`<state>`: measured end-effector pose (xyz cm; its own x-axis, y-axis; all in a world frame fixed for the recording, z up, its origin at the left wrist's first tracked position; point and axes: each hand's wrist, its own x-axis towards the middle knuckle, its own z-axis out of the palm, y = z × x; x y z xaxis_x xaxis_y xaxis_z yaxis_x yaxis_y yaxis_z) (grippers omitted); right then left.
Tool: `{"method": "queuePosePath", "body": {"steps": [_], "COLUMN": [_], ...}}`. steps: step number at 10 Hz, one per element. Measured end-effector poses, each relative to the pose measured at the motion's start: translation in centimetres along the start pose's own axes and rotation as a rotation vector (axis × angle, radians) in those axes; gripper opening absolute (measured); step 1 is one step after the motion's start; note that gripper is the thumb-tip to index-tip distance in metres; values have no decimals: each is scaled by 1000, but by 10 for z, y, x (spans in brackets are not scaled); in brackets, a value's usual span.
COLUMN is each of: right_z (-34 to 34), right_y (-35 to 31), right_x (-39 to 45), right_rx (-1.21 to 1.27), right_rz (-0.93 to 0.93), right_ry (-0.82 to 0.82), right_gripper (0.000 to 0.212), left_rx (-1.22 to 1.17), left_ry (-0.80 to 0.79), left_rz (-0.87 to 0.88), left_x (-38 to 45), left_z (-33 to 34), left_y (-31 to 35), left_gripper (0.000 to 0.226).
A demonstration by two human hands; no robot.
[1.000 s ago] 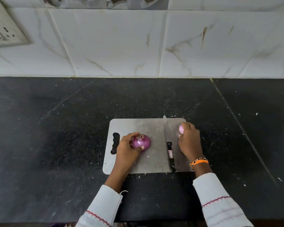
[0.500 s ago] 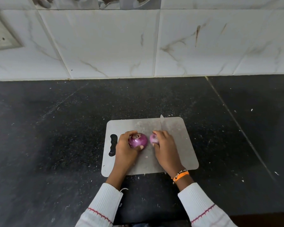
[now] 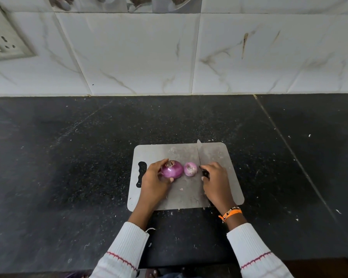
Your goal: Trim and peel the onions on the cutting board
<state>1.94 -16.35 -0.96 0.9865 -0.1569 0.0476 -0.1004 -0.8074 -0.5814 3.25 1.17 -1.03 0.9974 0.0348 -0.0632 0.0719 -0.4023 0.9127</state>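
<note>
Here, a grey cutting board (image 3: 215, 153) lies flat on a black speckled counter (image 3: 68, 157), its handle slot (image 3: 141, 174) at the left edge. Two onions rest on the board, side by side and just apart. The larger onion (image 3: 172, 169) is deep purple, with dry root fibres at its top; the left hand (image 3: 154, 180) grips it from the left, fingers curved over the far side and thumb against the near side. The smaller onion (image 3: 190, 169) is paler, pink and white, and sits free of either hand just to the right of the larger one. A knife (image 3: 199, 152) lies on the board to the right of the smaller onion, its blade pointing away from the person, the tip reaching just past the far edge of the board. The right hand (image 3: 216, 181) covers the dark knife handle with its fingers curled around it; only a small part of the handle shows. An orange bracelet (image 3: 230, 213) circles the right wrist, above a white ribbed sleeve (image 3: 255, 251) with a red stitched line. Small pale scraps dot the board and the counter near its front edge. A marbled white tile wall (image 3: 139, 57) rises behind the counter, with a switch plate (image 3: 4, 43) at the upper left.
</note>
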Motion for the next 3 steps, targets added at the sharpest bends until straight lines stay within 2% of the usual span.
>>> {"method": "queuePosePath", "body": {"steps": [2, 3], "right_z": [-2, -13], "right_y": [-6, -20], "right_x": [0, 1], "right_rx": [24, 126], "right_rz": [14, 8], "right_ry": [-9, 76], "right_gripper": [40, 40], "left_rx": [31, 60], "left_ry": [12, 108], "left_rz": [23, 59], "left_x": [-3, -4], "left_z": [0, -7], "left_y": [1, 14], "left_gripper": [63, 60]}}
